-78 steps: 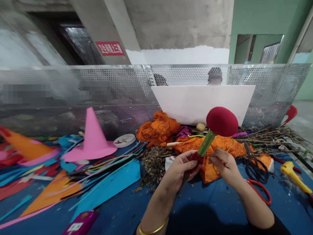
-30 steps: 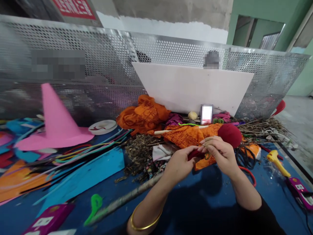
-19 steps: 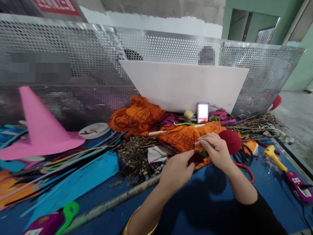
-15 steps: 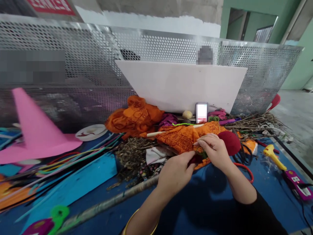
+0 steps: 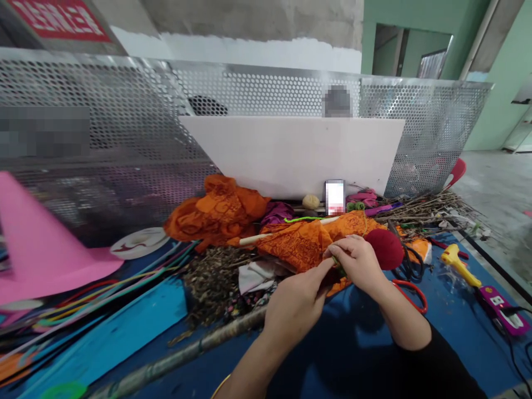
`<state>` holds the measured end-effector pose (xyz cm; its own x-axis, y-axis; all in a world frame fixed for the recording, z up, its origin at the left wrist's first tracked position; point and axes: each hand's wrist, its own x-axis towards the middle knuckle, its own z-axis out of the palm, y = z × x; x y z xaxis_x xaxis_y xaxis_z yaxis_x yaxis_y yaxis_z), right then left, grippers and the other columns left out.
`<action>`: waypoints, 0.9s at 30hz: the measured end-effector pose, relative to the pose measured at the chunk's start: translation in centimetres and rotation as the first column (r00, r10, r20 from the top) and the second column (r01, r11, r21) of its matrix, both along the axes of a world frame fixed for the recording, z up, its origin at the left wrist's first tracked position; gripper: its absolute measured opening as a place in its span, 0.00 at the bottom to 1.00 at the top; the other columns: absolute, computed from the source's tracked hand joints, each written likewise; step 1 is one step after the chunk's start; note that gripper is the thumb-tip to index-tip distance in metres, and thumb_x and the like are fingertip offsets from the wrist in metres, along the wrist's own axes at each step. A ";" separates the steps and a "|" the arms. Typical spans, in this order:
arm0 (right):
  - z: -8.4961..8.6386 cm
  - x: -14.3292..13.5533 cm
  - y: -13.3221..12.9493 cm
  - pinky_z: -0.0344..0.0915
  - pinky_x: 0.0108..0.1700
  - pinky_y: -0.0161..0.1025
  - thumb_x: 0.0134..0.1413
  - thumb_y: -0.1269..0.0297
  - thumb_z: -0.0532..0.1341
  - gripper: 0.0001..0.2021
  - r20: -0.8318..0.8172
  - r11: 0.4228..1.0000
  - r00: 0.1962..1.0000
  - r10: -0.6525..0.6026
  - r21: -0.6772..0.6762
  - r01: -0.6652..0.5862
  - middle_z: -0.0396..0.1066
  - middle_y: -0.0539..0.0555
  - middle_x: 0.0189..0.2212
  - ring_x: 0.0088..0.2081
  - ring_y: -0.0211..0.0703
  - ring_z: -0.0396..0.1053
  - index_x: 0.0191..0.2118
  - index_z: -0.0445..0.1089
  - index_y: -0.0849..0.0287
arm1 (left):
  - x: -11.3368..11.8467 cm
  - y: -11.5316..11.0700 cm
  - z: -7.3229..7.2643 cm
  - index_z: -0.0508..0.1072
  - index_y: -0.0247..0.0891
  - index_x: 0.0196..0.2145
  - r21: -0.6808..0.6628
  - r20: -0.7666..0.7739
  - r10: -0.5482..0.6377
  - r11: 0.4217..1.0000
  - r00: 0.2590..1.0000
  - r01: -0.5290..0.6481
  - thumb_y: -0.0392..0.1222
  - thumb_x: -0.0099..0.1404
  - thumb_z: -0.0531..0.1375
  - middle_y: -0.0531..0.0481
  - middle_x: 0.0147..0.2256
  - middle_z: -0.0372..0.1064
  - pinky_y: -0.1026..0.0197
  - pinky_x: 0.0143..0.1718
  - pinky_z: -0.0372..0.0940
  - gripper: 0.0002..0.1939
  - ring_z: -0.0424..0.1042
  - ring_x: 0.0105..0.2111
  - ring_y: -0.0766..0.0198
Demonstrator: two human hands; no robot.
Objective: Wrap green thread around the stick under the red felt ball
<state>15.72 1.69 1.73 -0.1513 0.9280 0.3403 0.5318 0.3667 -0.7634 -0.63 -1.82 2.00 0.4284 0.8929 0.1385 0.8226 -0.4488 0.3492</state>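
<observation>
My left hand [image 5: 296,302] is closed at the lower edge of an orange patterned cloth [image 5: 291,244], its fingers round something dark red that is mostly hidden. Beside it, my right hand [image 5: 357,260] pinches at a small green piece [image 5: 339,268], with its fingertips against those of my left hand. A dark red ball [image 5: 384,249] lies just right of my right hand. A pale stick [image 5: 254,239] pokes out of the cloth's left end.
Left are a pink cone hat [image 5: 37,244], coloured strips and a blue sheet [image 5: 137,327]. A long pole [image 5: 187,354] crosses the front. Dried plants [image 5: 216,277] lie mid-table. Right are red-handled scissors [image 5: 415,302], a yellow glue gun [image 5: 459,263] and a purple power strip [image 5: 502,310]. Behind stands a phone [image 5: 334,195].
The view has shifted, so most objects sit slightly further left and lower. My right fingertips have come down against my left hand, closing round the green piece.
</observation>
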 end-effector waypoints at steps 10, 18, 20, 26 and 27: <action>0.2 0.2 0.0 0.63 0.39 0.37 0.61 0.65 0.57 0.13 0.016 0.997 1.000 0.017 -0.077 -0.016 0.78 0.52 0.29 0.34 0.41 0.72 0.28 0.76 0.57 | 0.0 0.5 -1.0 0.77 0.44 0.45 0.024 0.123 -0.020 1.000 0.992 0.018 0.35 0.65 0.54 0.49 0.40 0.80 0.63 0.39 0.68 0.15 0.79 0.38 0.60; 2.6 4.0 -1.4 0.65 0.29 0.33 0.56 0.54 0.61 0.15 -0.460 0.974 0.885 0.073 -0.156 -0.161 0.69 0.49 0.21 0.23 0.35 0.68 0.25 0.70 0.59 | -1.6 1.6 -0.4 0.75 0.47 0.51 -0.056 0.208 0.159 0.987 0.965 -0.150 0.37 0.61 0.56 0.53 0.48 0.78 0.57 0.50 0.67 0.21 0.76 0.48 0.56; 2.9 6.0 -1.5 0.55 0.19 0.31 0.54 0.51 0.62 0.16 -0.463 0.956 0.885 0.041 -0.240 -0.170 0.66 0.47 0.18 0.14 0.28 0.55 0.29 0.73 0.61 | -2.1 1.8 0.1 0.75 0.47 0.51 -0.057 0.215 0.205 0.979 0.955 -0.197 0.37 0.61 0.56 0.54 0.48 0.78 0.57 0.50 0.67 0.20 0.76 0.48 0.56; 2.2 10.6 -0.1 0.42 0.16 0.30 0.48 0.50 0.68 0.17 -0.558 0.975 0.809 -0.187 -0.206 0.084 0.55 0.41 0.14 0.14 0.27 0.46 0.33 0.74 0.61 | -2.4 2.0 0.5 0.76 0.47 0.49 -0.145 0.260 0.207 0.974 0.943 -0.174 0.37 0.59 0.57 0.53 0.46 0.79 0.57 0.48 0.67 0.20 0.76 0.46 0.56; 1.9 10.7 0.4 0.41 0.17 0.30 0.47 0.50 0.68 0.16 -0.572 0.972 0.787 -0.230 -0.173 0.158 0.55 0.42 0.14 0.14 0.27 0.46 0.33 0.74 0.60 | -2.3 1.9 0.5 0.77 0.46 0.48 -0.179 0.288 0.184 0.974 0.940 -0.136 0.38 0.59 0.57 0.53 0.45 0.79 0.58 0.47 0.67 0.19 0.76 0.45 0.56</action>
<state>26.47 2.05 3.66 0.2306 0.9526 0.1984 0.0214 0.1989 -0.9798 -2.97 0.11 2.52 0.2377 0.9667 0.0943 0.7244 -0.2411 0.6459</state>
